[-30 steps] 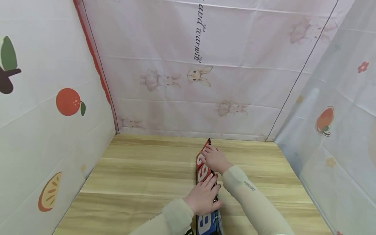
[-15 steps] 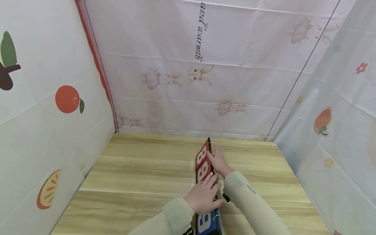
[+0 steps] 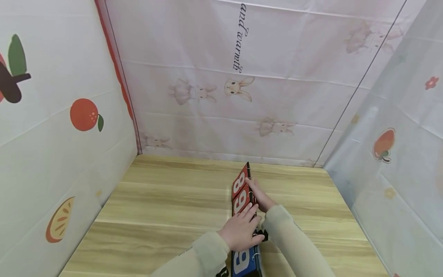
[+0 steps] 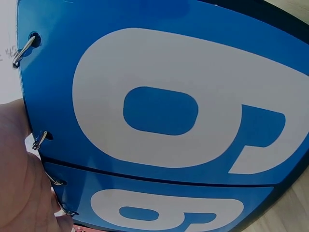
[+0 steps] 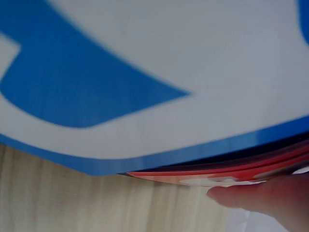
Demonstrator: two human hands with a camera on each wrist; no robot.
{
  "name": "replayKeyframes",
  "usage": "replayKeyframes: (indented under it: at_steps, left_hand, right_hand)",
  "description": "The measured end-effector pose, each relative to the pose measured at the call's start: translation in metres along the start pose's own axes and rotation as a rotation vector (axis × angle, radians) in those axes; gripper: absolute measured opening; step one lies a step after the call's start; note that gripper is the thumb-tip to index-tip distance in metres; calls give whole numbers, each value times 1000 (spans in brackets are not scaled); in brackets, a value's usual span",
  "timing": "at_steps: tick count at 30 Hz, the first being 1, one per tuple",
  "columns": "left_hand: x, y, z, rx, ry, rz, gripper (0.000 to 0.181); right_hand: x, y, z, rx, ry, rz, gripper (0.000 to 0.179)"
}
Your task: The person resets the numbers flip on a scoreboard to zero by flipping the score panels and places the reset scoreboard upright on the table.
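A ring-bound flip scoreboard (image 3: 241, 265) stands tent-like on the wooden table, running away from me. Its left face carries red cards (image 3: 238, 184) with white numerals at the far end and blue near me. My left hand (image 3: 238, 231) rests over its middle, with straight fingers and a spread thumb across the ringed top edge. My right hand (image 3: 262, 197) is at the far end's right side, one digit touching the top edge by the red 8. In the right wrist view a straight finger (image 5: 260, 195) lies along red card edges; its other fingers are hidden.
The wood-grain table (image 3: 173, 215) extends on both sides of the scoreboard. A pale rabbit-print sheet (image 3: 207, 138) hangs behind it. Fruit-print sheets wall off the left (image 3: 41, 154) and right (image 3: 408, 184) sides.
My right hand has moved off the left face of the red cards to the right side, uncovering the far 8. The left hand stays nearly in place. The view has shifted slightly.
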State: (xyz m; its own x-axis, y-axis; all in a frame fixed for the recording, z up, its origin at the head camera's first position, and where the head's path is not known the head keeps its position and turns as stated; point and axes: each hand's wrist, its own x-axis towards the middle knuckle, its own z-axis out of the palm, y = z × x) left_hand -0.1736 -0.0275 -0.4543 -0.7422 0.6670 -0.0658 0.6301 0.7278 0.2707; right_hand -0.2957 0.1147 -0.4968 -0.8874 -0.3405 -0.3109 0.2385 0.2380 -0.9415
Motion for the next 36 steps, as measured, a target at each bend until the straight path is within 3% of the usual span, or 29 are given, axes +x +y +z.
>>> replayKeyframes:
  at_steps: [5, 8, 15, 23, 30, 36]
  left_hand:
    - [-1, -1, 1, 10, 11, 8, 61]
    - [0, 0, 3, 8, 13, 20, 60]
    - [1, 1, 8, -1, 0, 38, 60]
    - [2, -1, 7, 25, 31, 35, 59]
    - [1, -4, 7, -8, 9, 24, 59]
    - [2, -2, 6, -12, 22, 28, 58]
  right_hand:
    - [4, 3, -8, 159, -146, -35, 82]
    - [3, 7, -13, 238, -192, -32, 82]
    - [-1, 16, -17, 234, -256, -26, 82]
    - [10, 17, -17, 200, -214, -65, 77]
    - [13, 18, -16, 168, -206, -86, 75]
    - [11, 18, -15, 125, -94, -72, 76]
